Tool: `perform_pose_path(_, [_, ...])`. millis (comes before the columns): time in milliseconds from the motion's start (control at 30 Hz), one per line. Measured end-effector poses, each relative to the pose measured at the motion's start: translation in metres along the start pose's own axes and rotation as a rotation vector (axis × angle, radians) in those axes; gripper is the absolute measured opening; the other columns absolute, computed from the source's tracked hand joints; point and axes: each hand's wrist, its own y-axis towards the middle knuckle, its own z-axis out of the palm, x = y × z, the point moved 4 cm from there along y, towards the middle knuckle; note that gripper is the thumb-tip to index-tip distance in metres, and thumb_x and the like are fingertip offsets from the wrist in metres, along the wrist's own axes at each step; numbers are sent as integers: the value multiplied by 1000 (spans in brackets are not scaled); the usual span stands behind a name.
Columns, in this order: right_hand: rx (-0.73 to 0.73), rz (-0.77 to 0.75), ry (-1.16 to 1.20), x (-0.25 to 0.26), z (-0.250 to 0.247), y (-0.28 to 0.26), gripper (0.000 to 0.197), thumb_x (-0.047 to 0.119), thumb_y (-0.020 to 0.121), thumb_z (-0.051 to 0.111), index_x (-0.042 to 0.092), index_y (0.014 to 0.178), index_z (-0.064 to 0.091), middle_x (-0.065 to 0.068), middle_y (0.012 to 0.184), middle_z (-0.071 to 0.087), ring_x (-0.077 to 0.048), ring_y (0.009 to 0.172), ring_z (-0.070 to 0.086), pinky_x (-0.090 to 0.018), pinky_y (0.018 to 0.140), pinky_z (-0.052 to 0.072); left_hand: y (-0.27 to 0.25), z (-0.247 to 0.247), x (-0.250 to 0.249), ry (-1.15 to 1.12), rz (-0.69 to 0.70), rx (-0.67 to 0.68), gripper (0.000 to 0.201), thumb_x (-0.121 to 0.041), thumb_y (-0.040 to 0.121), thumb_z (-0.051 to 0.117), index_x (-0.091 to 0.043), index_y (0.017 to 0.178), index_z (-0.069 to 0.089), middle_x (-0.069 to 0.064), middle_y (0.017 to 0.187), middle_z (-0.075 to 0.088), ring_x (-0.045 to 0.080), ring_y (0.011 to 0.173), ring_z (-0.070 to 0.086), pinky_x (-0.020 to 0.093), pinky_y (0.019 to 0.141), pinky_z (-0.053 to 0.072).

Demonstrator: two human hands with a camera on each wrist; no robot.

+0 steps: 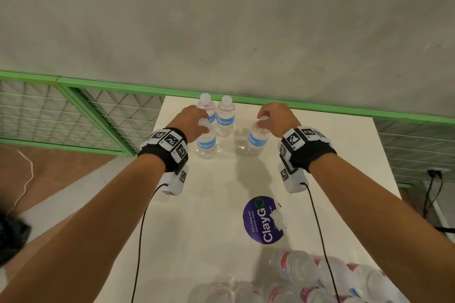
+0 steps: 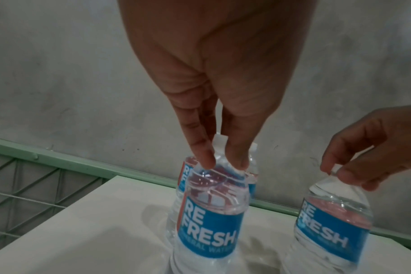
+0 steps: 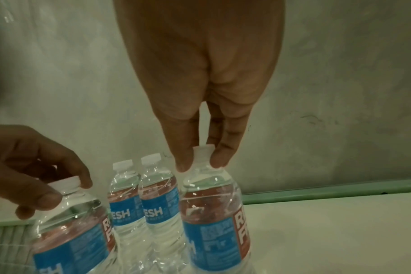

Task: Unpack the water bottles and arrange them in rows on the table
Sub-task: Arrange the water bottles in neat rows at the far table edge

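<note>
Two clear water bottles with blue labels (image 1: pixel 224 115) stand side by side at the far edge of the white table (image 1: pixel 332 150). My left hand (image 1: pixel 194 120) pinches the neck of a third bottle (image 1: pixel 206 145) just in front of them; in the left wrist view the fingertips (image 2: pixel 205 161) clamp below its white cap. My right hand (image 1: pixel 273 118) pinches the cap of a fourth bottle (image 1: pixel 256 141) to the right, seen close in the right wrist view as the bottle (image 3: pixel 211 222). Both held bottles stand upright on the table.
A torn plastic pack with several more bottles (image 1: pixel 307 280) lies at the table's near edge. A purple round sticker (image 1: pixel 263 219) is on the tabletop. A green rail (image 1: pixel 320 108) and wire mesh panels (image 1: pixel 49 115) run behind the table, below a grey wall.
</note>
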Motion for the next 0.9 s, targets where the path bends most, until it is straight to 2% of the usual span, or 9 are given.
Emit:
perform_pose_path(100, [1,-9,44,3,2,7,24,11,82,66,9,106,67,-11,115,63,-26,103,60,-27,77,42,7,-3,7,-11,-28,-33,32,-20,81,68,-10,111,62,17,103,51,35,101,53,32,81,38])
perform_pose_path(233, [0,-61,56,11,4,16,27,11,82,68,8,109,68,-11,115,64,-27,103,59,-24,77,38,12,-5,12,-4,-21,-28,37,-22,81,68,-13,116,60,17,108,53,33,99,54,34,84,40])
perform_pose_path(367, [10,-66,60,12,3,22,36,15,80,71,11,115,64,-13,117,59,-25,99,56,-25,78,37,12,-2,11,-32,13,6,46,-27,80,68,-22,124,54,15,109,50,30,100,53,37,88,42])
perform_pose_path(433, [5,-29,48,10,3,25,36,16,80,72,12,115,63,-13,116,59,-24,95,55,-24,77,36,12,-2,10,-28,27,-6,40,-26,83,65,-20,121,56,16,110,50,31,101,52,38,89,41])
perform_pose_path(533, [-21,-21,1,12,4,30,27,14,81,68,10,107,66,-12,118,60,-27,105,57,-28,80,41,12,-4,8,-14,26,-39,32,-22,86,62,-16,117,59,17,108,52,32,102,52,37,88,40])
perform_pose_path(600, [-33,-34,-5,14,5,33,25,11,82,66,11,107,67,-12,119,61,-27,109,56,-28,85,43,13,-4,9,-13,19,-48,32,-21,86,62,-16,117,60,16,108,52,32,103,52,37,88,40])
perform_pose_path(767, [-22,-64,23,17,5,37,27,9,80,68,14,107,69,-11,116,63,-27,105,58,-25,80,40,12,-4,9,-36,24,-35,34,-22,86,63,-17,119,59,15,109,52,30,104,52,35,89,40])
perform_pose_path(900, [12,-81,35,18,4,37,34,10,79,71,14,113,66,-9,119,61,-27,106,57,-25,81,39,9,-4,9,-52,32,-33,39,-22,85,63,-19,123,56,14,112,50,29,104,53,37,92,41])
